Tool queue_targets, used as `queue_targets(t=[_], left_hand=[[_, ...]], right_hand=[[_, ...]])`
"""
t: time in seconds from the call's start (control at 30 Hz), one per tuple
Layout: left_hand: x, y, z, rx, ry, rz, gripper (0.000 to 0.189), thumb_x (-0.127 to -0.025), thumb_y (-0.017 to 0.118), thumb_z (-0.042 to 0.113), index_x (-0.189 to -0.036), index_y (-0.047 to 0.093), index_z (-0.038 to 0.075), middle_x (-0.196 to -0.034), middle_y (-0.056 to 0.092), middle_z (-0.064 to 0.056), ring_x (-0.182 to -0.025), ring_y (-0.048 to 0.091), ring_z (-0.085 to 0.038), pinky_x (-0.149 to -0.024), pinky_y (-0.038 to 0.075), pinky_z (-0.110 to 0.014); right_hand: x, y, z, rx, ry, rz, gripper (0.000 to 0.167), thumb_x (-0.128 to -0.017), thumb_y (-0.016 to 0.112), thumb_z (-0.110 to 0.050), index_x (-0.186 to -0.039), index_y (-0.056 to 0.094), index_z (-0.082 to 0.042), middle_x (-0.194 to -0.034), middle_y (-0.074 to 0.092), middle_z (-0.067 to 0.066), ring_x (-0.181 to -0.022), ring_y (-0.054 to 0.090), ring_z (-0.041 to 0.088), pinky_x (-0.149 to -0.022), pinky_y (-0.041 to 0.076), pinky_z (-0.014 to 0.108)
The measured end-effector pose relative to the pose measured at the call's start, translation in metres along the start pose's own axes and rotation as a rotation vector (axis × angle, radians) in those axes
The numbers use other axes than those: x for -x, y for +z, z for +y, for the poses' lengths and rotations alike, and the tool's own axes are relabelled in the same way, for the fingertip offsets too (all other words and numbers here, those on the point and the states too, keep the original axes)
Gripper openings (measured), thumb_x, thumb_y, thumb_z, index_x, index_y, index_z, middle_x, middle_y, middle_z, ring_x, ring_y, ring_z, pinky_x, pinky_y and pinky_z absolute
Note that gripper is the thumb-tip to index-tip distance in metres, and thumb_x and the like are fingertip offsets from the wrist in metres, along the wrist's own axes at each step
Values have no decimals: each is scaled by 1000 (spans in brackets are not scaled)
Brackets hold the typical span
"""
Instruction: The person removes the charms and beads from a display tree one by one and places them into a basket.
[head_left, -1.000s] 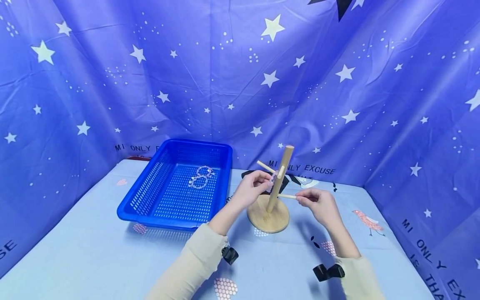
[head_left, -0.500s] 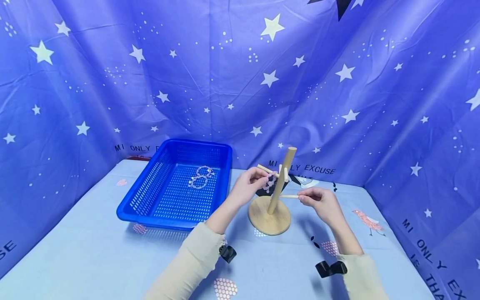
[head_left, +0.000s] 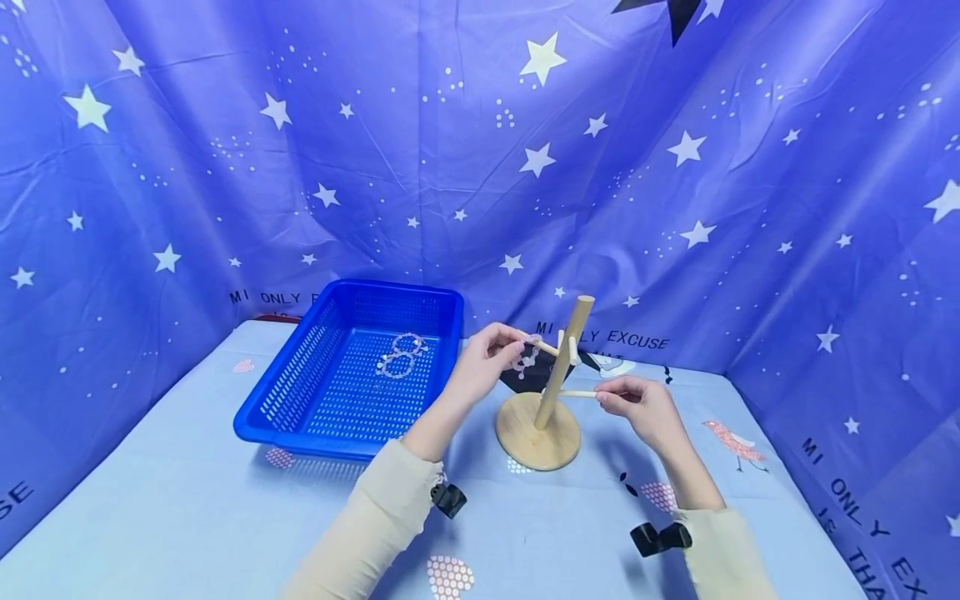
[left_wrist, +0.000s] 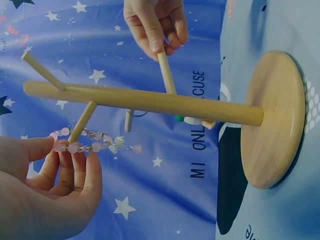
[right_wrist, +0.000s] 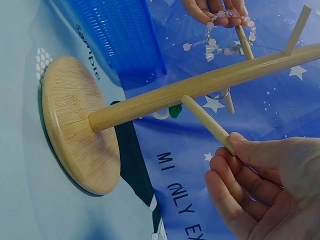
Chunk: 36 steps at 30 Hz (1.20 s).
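Observation:
A wooden stand [head_left: 552, 392] with a round base, an upright post and several pegs is in all views. My left hand [head_left: 480, 364] pinches a pink beaded bracelet [left_wrist: 72, 147] at the tip of an upper left peg [left_wrist: 82, 122]. The bracelet's loop appears to surround that peg, with its charm end dangling. My right hand [head_left: 637, 406] pinches the end of a lower right peg [right_wrist: 207, 120] between thumb and fingers. A metal ring [right_wrist: 220, 93] hangs on a rear peg, near a green-and-white item [right_wrist: 175, 110] partly hidden by the post.
Left of the stand sits a blue perforated basket [head_left: 300, 387] holding two beaded bracelets [head_left: 397, 362]. A pale blue patterned cloth [head_left: 187, 508] covers the table. A blue star-print curtain [head_left: 420, 150] closes off the back and sides.
My left hand has moved left, away from the post toward the peg's tip, with the bracelet. The stand shifted slightly at first. My right hand has stayed on its peg.

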<state>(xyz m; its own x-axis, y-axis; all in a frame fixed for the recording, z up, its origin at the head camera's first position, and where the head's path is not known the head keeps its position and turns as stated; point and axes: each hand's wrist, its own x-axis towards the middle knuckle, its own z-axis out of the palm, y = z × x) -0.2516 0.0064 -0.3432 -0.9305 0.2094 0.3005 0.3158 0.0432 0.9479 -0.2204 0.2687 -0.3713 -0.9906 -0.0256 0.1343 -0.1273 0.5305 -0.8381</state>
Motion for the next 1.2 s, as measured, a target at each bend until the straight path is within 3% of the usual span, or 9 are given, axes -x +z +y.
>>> queue_targets(t=[0.1,0.27,0.47,0.8,1.03,1.2], left_hand=[[-1,-2,1,0,1,24,18,-98,58,6,-110,63,-7,-105,66,-26,-87,67,-29,-84,61,-37],[0,-7,5,-19,3,63,17,-99,59,7,-109,64,-5,-101,66,-19,-84,66,-26,-83,61,-35],[0,-13,10,-35,-11,72,18,-100,58,12,-111,64,-2,-103,64,-18,-91,67,-32,-85,61,-37],[-2,-22,11,-52,-34,108,18,-101,58,13,-112,65,0,-102,65,-18,-86,63,-20,-81,59,-30],[-2,-28,12,-18,-23,112,21,-101,57,11,-113,62,-5,-103,65,-20,-94,66,-38,-87,60,-39],[-3,-34,12,-23,-24,127,18,-100,58,11,-112,63,-2,-101,65,-19,-85,65,-24,-84,60,-35]], right_hand=[[0,0,-1,7,9,1,25,-93,68,-9,-111,68,9,-96,74,18,-76,67,3,-73,57,16],[0,0,0,24,8,9,24,-93,69,-9,-109,69,9,-93,74,16,-73,65,0,-71,57,16],[1,1,-1,32,0,13,25,-93,69,-10,-109,69,8,-93,74,16,-73,64,-1,-71,56,16],[1,2,-2,32,-6,19,25,-93,69,-10,-109,69,9,-96,74,20,-73,65,-1,-72,57,15],[1,2,-2,52,-10,24,24,-93,69,-10,-108,70,8,-95,74,20,-72,64,-2,-71,56,15],[1,2,-2,67,-11,26,23,-93,69,-10,-108,71,7,-95,74,19,-73,65,-1,-71,56,15]])
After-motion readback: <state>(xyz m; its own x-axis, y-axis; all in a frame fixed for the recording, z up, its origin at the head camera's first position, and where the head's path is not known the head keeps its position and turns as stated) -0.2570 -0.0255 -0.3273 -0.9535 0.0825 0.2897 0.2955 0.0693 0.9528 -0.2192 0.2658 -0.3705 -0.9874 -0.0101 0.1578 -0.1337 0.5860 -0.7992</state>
